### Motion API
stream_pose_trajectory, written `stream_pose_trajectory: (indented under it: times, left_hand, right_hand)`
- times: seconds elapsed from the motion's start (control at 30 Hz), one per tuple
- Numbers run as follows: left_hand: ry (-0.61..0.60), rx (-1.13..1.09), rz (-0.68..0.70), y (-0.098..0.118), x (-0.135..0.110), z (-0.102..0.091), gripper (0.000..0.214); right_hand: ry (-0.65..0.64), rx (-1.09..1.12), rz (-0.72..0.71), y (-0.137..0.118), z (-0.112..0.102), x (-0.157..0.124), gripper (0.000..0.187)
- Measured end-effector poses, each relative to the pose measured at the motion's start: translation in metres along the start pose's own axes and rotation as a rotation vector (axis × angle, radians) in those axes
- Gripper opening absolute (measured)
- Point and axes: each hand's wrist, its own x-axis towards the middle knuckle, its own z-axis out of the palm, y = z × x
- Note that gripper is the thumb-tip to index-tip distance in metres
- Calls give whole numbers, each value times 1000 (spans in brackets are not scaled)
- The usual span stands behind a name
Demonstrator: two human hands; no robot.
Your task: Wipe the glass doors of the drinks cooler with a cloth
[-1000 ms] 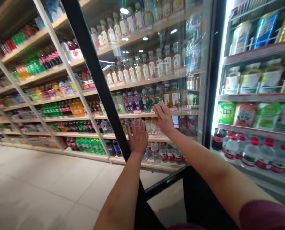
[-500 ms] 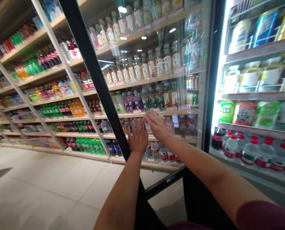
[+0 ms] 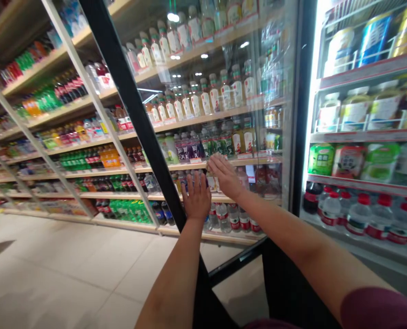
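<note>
- Head view, background: a shop aisle with a pale tiled floor [image 3: 52, 274] is seen. Long wooden shelves [image 3: 87, 176] stocked with coloured drink bottles run along the far left and centre.
- Head view, right edge: a brightly lit cooler cabinet [image 3: 313, 114] is seen. Large cans are stacked on its top wire rack, tubs and cartons sit on the middle racks, and red-capped clear water bottles [image 3: 361, 214] are lined up on the lowest rack.
- Head view, centre: a clear glass cooler door with a black frame [image 3: 131, 105] stands swung open between the person and the shelves. Its free edge slants from upper left down to lower centre. Ceiling lights are reflected in the pane, and the shelved bottles are seen through it.
- Left hand [image 3: 197, 197]: it is laid flat on the pane just beside the black frame edge, with the fingers spread apart and pointing up. Nothing is grasped.
- Right hand [image 3: 225, 176]: it is pressed palm-down on the glass, above and just right of the left hand and nearly touching it. The fingers are extended and lie close together, and nothing is clasped. Whether anything thin lies under the fingertips cannot be told.
- Both bare forearms are stretched forward from the lower frame. A dark red sleeve [image 3: 377, 310] is seen on the right upper arm.
</note>
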Motion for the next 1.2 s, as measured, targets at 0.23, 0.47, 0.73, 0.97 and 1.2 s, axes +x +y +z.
stream_pose_trajectory:
  times: [0.23,0.47,0.73,0.97,1.2]
  left_hand:
    - [-7,-16,-14,1,0,-1,58]
    - [-9,-9,-16,2,1,-3,57]
    - [1,-24,-23,4,0,-3,56]
    - [16,-27,-13,4,-1,-2,57]
    - [-84,-58,-59,10,1,-11,57]
  right_hand:
    - [67,-31,71,0,-1,-7,56]
    - [82,-27,66,14,-3,-5,56]
    - [-58,-4,80,-7,-3,-46,71]
    - [31,-30,69,12,-12,-33,68]
    - [-95,-30,105,9,-25,-37,59]
